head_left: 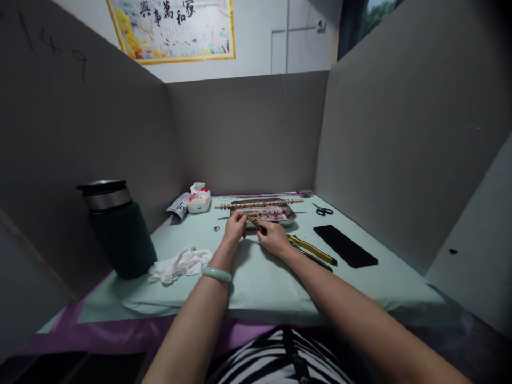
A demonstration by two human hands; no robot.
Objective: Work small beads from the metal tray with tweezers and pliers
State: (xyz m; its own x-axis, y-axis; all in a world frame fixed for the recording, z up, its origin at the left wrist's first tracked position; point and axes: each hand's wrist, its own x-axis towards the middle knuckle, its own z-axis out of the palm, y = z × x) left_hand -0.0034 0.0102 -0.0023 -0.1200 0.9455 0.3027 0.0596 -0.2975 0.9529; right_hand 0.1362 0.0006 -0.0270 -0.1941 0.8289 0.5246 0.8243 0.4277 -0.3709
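Note:
My left hand, with a pale green bangle on its wrist, is closed in a pinch at the front edge of a metal tray. What sits between its fingertips is too small to make out. In my right hand is a slim pair of pliers, its tip pointing at the left fingertips. Small colourful beads fill the tray. Across its top lies a wooden stick strung with small red and clear pieces. A small ring with a red part rests left of my left hand.
Yellow-handled pliers and a black phone-like slab lie right of my right hand, scissors farther back. At left stand a dark green flask, crumpled white cloth or tissue and a white box. Grey partitions enclose the table.

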